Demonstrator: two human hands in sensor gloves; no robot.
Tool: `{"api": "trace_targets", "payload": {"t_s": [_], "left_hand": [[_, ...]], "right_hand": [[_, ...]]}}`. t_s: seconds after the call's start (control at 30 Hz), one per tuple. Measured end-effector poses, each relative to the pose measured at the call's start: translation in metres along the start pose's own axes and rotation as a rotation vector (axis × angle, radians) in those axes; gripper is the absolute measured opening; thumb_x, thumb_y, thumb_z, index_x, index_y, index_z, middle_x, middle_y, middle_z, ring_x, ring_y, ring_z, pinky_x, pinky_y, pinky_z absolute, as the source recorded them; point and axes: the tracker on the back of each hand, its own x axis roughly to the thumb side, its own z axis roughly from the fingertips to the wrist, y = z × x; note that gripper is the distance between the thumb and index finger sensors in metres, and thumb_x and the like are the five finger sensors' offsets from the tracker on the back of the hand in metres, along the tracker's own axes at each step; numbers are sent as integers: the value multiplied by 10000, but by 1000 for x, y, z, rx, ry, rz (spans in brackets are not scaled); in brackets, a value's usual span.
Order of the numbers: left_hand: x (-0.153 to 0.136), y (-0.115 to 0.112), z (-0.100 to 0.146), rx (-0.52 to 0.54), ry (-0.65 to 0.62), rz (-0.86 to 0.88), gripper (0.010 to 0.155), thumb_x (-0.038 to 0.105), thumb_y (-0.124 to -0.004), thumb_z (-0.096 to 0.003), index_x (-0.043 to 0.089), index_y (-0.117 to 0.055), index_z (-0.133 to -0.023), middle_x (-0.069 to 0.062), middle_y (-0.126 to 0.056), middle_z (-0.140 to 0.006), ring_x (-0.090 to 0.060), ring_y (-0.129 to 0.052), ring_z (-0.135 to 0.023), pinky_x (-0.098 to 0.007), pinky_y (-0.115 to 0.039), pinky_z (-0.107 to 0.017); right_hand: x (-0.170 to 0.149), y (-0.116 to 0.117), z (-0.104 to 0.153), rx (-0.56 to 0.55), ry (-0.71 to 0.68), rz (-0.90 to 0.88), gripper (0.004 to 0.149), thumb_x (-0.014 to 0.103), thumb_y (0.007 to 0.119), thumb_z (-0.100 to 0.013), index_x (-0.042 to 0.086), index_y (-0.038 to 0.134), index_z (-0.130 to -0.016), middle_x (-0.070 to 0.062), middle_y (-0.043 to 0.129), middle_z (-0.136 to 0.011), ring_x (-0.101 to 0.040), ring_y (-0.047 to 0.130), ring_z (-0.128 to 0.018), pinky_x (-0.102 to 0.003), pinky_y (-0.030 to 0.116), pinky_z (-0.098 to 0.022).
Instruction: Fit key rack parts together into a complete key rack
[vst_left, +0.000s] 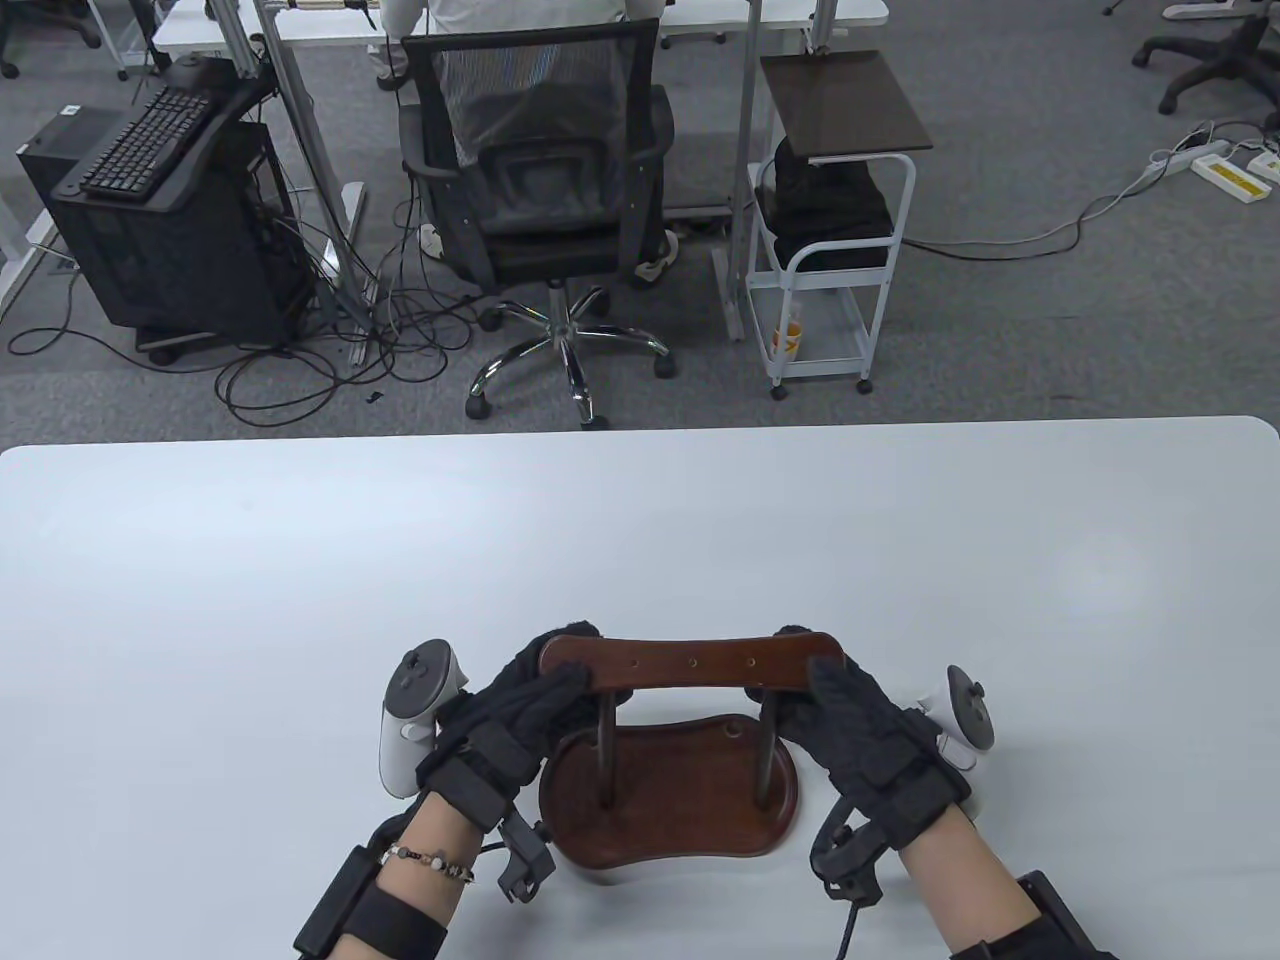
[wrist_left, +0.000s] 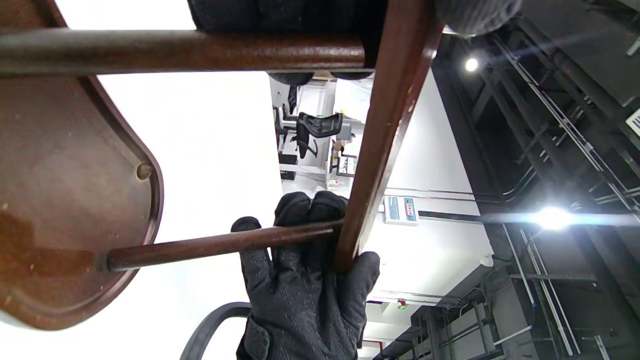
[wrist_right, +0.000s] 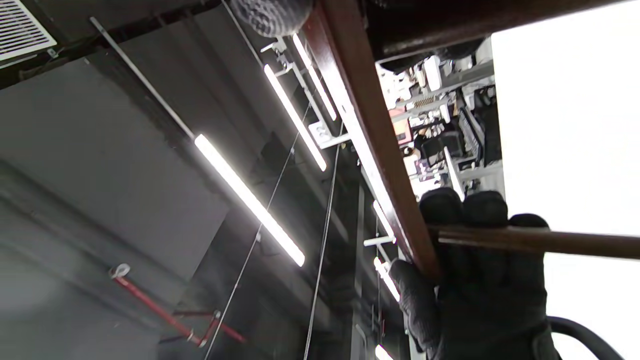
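Observation:
The key rack stands near the table's front edge: a dark wooden base tray (vst_left: 672, 820), two upright rods (vst_left: 606, 752) and a wooden top bar (vst_left: 692, 662) across them. My left hand (vst_left: 532, 700) grips the bar's left end, thumb on top and fingers behind. My right hand (vst_left: 838, 705) grips the bar's right end the same way. The left wrist view shows the base (wrist_left: 60, 200), a rod (wrist_left: 215, 245), the bar (wrist_left: 380, 150) and my right hand (wrist_left: 305, 280). The right wrist view shows the bar (wrist_right: 370, 130) and my left hand (wrist_right: 480, 280).
The white table (vst_left: 640, 540) stretches ahead and to both sides of the rack. Beyond its far edge are an office chair (vst_left: 540, 210), a white cart (vst_left: 835, 220) and a computer tower (vst_left: 160, 220).

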Motion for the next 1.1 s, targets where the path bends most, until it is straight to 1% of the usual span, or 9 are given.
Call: {"api": "trace_targets", "payload": {"t_s": [0.07, 0.2, 0.23, 0.27, 0.63, 0.93, 1.1], "left_hand": [[1, 3, 1, 2, -19, -5, 605, 483, -648, -603, 275, -409, -1118, 3, -656, -1184, -280, -681, -1118, -528, -551, -840], [-1, 7, 1, 10, -46, -21, 596, 469, -654, -597, 284, -421, -1115, 7, -661, -1184, -262, -679, -1125, -514, -547, -852], [-2, 8, 1, 8, -46, -16, 593, 465, -655, -596, 291, -424, -1114, 5, -659, -1187, -259, -674, -1129, -509, -541, -857], [-3, 9, 1, 8, -47, -13, 591, 462, -656, -596, 296, -423, -1113, 30, -655, -1189, -253, -666, -1135, -506, -532, -863], [-11, 16, 2, 28, -75, -1, 579, 451, -664, -586, 342, -431, -1104, 68, -647, -1196, -212, -626, -1161, -482, -496, -888], [-17, 20, 3, 30, -70, 15, 578, 453, -668, -581, 351, -438, -1101, 83, -654, -1194, -202, -624, -1163, -479, -493, -889], [-21, 21, 3, 20, -67, 38, 576, 469, -668, -580, 369, -440, -1100, 96, -651, -1196, -191, -612, -1164, -470, -485, -891]], "right_hand": [[-2, 2, -2, 19, -18, -14, 587, 371, 591, -626, 97, 404, -1109, -118, 595, -1137, -468, 525, -1008, -696, 342, -671], [-3, 4, -5, 41, -48, -4, 589, 357, 581, -622, 105, 381, -1115, -120, 571, -1145, -490, 488, -1013, -674, 308, -672], [-4, 4, -6, 44, -55, 7, 590, 357, 580, -622, 106, 380, -1116, -121, 570, -1147, -489, 487, -1015, -669, 309, -673], [-4, 3, -6, 42, -59, 12, 589, 356, 580, -620, 108, 381, -1116, -118, 572, -1148, -489, 489, -1016, -663, 311, -674], [-10, 2, -20, 52, -88, 38, 598, 362, 588, -609, 140, 379, -1123, -99, 577, -1153, -458, 483, -1033, -630, 305, -692], [-12, 4, -23, 70, -83, 66, 591, 377, 587, -611, 154, 392, -1123, -88, 581, -1156, -443, 483, -1039, -621, 310, -697], [-14, 5, -23, 75, -82, 49, 573, 389, 594, -611, 179, 432, -1118, -73, 588, -1159, -427, 481, -1042, -615, 303, -696]]}}
